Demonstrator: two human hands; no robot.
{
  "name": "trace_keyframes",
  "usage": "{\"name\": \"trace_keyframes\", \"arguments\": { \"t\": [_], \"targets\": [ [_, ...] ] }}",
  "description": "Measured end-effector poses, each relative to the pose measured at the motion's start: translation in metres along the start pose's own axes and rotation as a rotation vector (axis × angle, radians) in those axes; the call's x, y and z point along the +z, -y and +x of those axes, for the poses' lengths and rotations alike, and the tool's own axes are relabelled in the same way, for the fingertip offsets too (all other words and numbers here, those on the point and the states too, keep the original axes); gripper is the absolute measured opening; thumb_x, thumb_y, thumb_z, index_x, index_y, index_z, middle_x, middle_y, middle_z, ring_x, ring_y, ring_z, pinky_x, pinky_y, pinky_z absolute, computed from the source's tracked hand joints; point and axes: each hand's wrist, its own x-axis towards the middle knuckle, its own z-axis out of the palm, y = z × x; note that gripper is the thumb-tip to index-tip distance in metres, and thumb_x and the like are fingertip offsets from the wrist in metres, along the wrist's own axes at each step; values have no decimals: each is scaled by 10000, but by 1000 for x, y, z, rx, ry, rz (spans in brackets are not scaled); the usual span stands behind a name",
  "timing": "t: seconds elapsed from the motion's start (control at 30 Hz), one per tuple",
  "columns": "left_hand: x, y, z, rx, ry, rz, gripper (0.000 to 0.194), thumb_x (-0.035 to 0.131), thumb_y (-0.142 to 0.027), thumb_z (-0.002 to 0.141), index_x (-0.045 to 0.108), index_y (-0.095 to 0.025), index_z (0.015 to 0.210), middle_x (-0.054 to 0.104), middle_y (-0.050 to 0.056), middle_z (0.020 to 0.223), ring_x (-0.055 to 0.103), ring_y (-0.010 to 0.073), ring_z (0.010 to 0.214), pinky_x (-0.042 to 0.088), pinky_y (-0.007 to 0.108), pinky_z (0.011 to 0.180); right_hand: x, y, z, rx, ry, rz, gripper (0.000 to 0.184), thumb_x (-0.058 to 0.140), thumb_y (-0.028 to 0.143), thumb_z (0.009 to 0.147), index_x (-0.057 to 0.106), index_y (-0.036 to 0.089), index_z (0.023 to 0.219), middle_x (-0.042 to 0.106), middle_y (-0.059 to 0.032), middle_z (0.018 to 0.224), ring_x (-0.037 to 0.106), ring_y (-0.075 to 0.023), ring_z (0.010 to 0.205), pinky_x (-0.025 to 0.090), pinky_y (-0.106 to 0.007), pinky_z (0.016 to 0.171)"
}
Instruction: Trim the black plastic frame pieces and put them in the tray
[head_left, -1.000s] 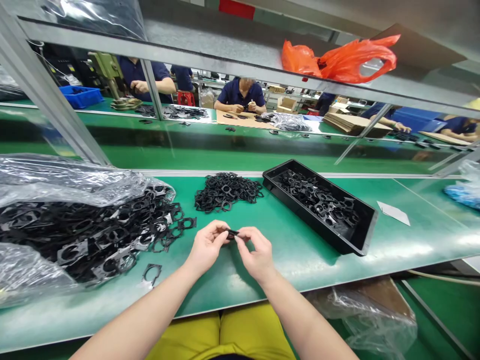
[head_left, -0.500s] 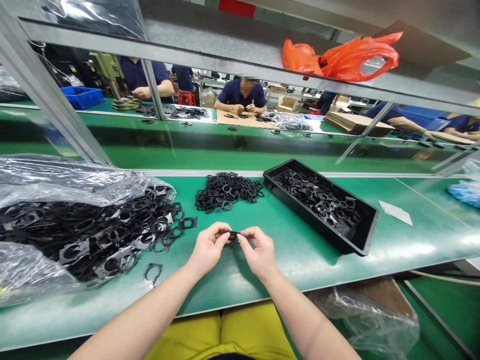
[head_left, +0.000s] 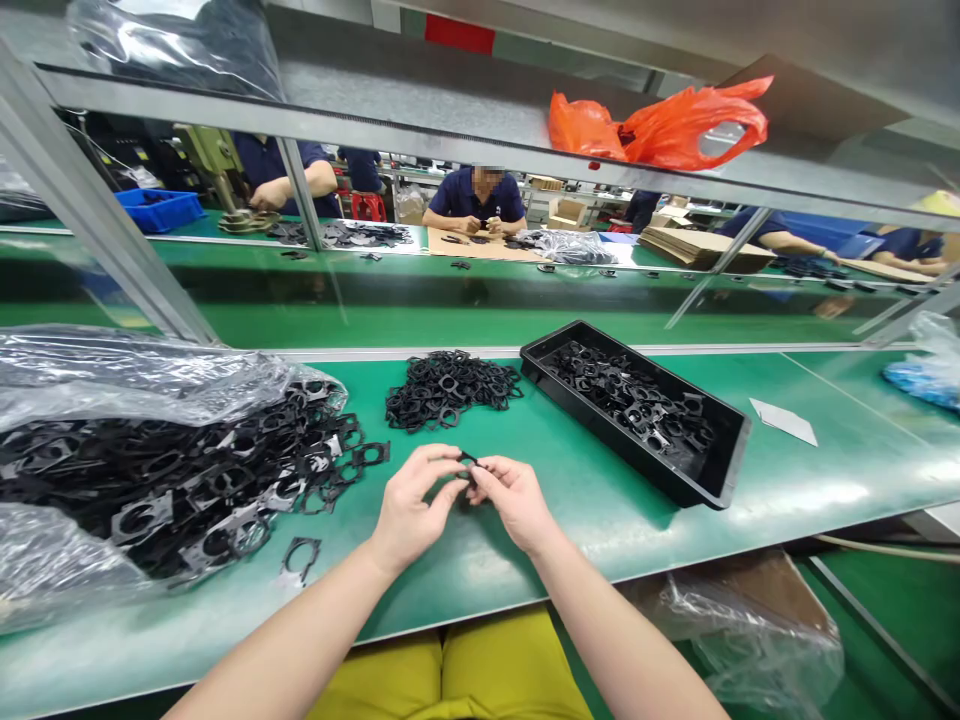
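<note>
One small black frame point(head_left: 469, 460), pinched over the green bench point(head_left: 600, 540): who has it?

Both hands. The left hand point(head_left: 414, 497) and right hand point(head_left: 516, 505) sit close together, their fingertips gripping the piece from either side in a narrow hold near mid-bench.

What lies nearest?

A loose heap of similar black frames point(head_left: 448, 390) sits straight ahead, just beyond the fingers. To its right, a black plastic tray point(head_left: 630, 455) holds more of them.

And on the left?

A far larger mound of frames point(head_left: 172, 480) spills from a clear plastic bag point(head_left: 127, 385), with a single frame point(head_left: 301, 560) lying slightly apart, near the left hand.

Farther out?

A white paper slip point(head_left: 784, 421) lies on the bench beyond the tray. Yellow trousers point(head_left: 450, 675) show below the bench edge. Across the aisle, a co-worker in a navy polo shirt point(head_left: 476, 197) bends over a brown cardboard sheet point(head_left: 480, 243), while an orange plastic bag point(head_left: 660, 125) rests on a shelf overhead.
</note>
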Motion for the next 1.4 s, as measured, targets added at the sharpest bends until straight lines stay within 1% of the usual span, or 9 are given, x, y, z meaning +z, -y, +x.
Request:
{"name": "trace_keyframes", "arguments": {
  "t": [0.07, 0.13, 0.2, 0.3, 0.47, 0.57, 0.87, 1.07, 1.4],
  "targets": [
    [-2, 3, 4, -235, -4, -146, 145, 669, -234, 734, 673, -184, 870, 656, 78, 950, 624, 207, 892, 531, 349, 797, 0, 1, -1, 9, -1, -2, 282, 712, 412, 718, 691, 141, 792, 634, -1, 573, 563, -100, 488, 511, -238, 531],
    [-5, 6, 9, -389, 64, -252, 187, 691, -278, 707, 655, -152, 840, 662, 56, 799, 638, 180, 733, 547, 313, 672, 0, 1, -2, 12, -7, -11, 260, 739, 384, 687, 699, 143, 776, 644, -5, 583, 576, -114, 507, 507, -249, 533],
    [-9, 9, 15, -443, 132, -284, 213, 721, -291, 672, 650, -129, 790, 649, 29, 678, 618, 148, 612, 529, 275, 594, 0, 0, -2, 0, -32, -20, 231, 760, 351, 659, 702, 153, 762, 662, -11, 629, 598, -131, 561, 512, -265, 574],
    [-12, 10, 19, -503, 174, -316, 239, 762, -287, 623, 651, -117, 748, 631, 6, 615, 580, 114, 551, 486, 232, 550, -1, -2, 0, -22, -79, -31, 207, 773, 312, 637, 703, 167, 768, 686, -17, 701, 616, -146, 635, 514, -288, 655],
    [-13, 9, 19, -554, 167, -333, 261, 761, -325, 618, 669, -123, 755, 626, -6, 598, 543, 98, 504, 447, 225, 513, -4, -2, 3, -5, -82, -41, 193, 777, 296, 619, 719, 175, 757, 705, -27, 712, 634, -168, 649, 521, -315, 682],
    [-14, 10, 20, -566, 154, -330, 227, 778, -291, 582, 684, -129, 711, 637, -2, 591, 543, 104, 513, 445, 226, 520, -5, -2, 3, 13, -73, -40, 187, 775, 291, 612, 728, 179, 754, 716, -32, 719, 639, -175, 654, 524, -324, 687],
    [-14, 11, 21, -653, 147, -403, 206, 789, -224, 522, 655, -123, 640, 594, -26, 504, 534, 90, 457, 452, 221, 499, -4, -3, 3, 52, -44, 22, 187, 788, 249, 591, 724, 161, 743, 659, 6, 601, 566, -114, 541, 480, -252, 581],
    [-13, 5, 20, -714, 168, -500, 241, 799, -243, 513, 655, -111, 654, 636, 3, 557, 579, 99, 488, 476, 228, 523, -5, -2, 3, 79, -1, 109, 256, 812, 294, 572, 725, 154, 768, 666, -7, 606, 573, -118, 541, 490, -260, 590],
    [-13, 7, 20, -726, 211, -597, 255, 813, -266, 514, 669, -109, 653, 649, 24, 601, 548, 86, 520, 433, 203, 520, -7, 1, 1, 152, 68, 197, 277, 829, 273, 574, 730, 149, 802, 676, -11, 625, 576, -101, 539, 478, -237, 589]
  ]
}}
